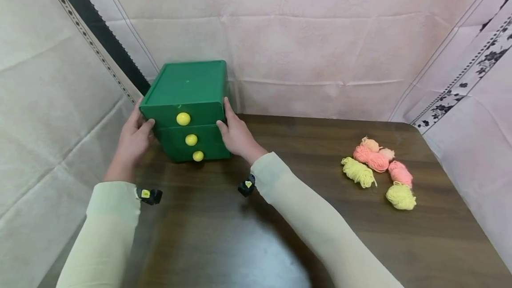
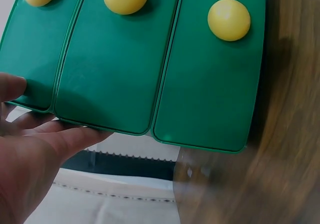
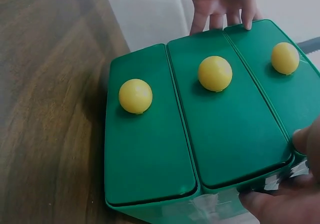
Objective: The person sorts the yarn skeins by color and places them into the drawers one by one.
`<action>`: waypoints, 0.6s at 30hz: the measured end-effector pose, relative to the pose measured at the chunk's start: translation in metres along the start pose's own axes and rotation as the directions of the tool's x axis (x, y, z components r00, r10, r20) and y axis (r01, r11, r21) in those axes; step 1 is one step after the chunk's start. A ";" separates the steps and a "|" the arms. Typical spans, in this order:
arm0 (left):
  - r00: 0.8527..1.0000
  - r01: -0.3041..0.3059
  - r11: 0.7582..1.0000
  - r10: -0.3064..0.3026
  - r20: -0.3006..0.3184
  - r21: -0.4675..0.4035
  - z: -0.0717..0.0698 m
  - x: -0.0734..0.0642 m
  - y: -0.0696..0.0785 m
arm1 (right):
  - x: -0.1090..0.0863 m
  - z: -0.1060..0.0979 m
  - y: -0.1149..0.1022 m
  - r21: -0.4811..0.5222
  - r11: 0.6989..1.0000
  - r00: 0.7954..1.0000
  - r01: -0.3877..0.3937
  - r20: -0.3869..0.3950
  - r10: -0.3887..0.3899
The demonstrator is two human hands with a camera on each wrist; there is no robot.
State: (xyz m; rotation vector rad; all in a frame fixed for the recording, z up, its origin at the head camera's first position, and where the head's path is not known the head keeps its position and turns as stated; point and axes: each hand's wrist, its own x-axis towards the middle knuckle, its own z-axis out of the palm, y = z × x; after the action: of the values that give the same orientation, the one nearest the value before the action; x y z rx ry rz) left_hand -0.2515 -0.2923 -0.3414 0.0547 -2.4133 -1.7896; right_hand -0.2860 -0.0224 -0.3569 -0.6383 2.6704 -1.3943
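Observation:
A green box of three small drawers (image 1: 186, 81) stands at the back left of the table, each drawer front bearing a round yellow knob (image 3: 215, 73). My left hand (image 1: 134, 137) grips its left side, thumb at the front edge and fingers along the side wall. On the opposite side my right hand (image 1: 239, 136) holds the box the same way, thumb near the front corner. In the left wrist view the left fingers (image 2: 75, 140) lie against the side. All three drawers look closed. Clear tape shows on the right side wall in the right wrist view.
On the right of the brown wooden table (image 1: 280, 190) lie several small yarn bundles: yellow-green yarn (image 1: 358, 172), coral yarn (image 1: 400, 173) and peach yarn (image 1: 370, 144). Cloth walls (image 1: 304, 48) rise behind the table and on both sides, close to the box at the left.

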 end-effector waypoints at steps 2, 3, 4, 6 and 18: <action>1.000 -0.004 0.999 0.005 -0.008 0.043 0.004 -0.002 0.000 | -0.003 -0.002 0.003 0.026 1.000 1.000 -0.003 -0.006 0.003; 1.000 -0.007 0.998 0.008 -0.011 0.062 0.006 -0.003 -0.001 | -0.005 -0.004 0.005 0.037 0.999 1.000 -0.006 -0.007 0.006; 1.000 -0.007 0.996 0.007 -0.010 0.087 0.008 -0.004 -0.001 | -0.008 -0.005 0.006 0.050 0.999 1.000 -0.012 -0.008 0.012; 1.000 -0.014 0.992 0.015 -0.004 0.123 0.013 -0.006 -0.001 | -0.012 -0.008 0.010 0.066 0.998 1.000 -0.021 -0.014 0.022; 0.997 -0.076 0.991 0.073 0.034 0.107 0.040 -0.011 0.012 | -0.029 -0.028 0.030 0.094 0.996 0.998 -0.006 -0.068 0.013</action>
State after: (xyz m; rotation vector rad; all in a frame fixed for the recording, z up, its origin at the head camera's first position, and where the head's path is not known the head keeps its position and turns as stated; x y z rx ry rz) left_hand -0.2453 -0.2491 -0.3424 -0.0513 -2.4970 -1.6390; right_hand -0.2766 0.0258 -0.3680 -0.5787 2.6361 -1.5557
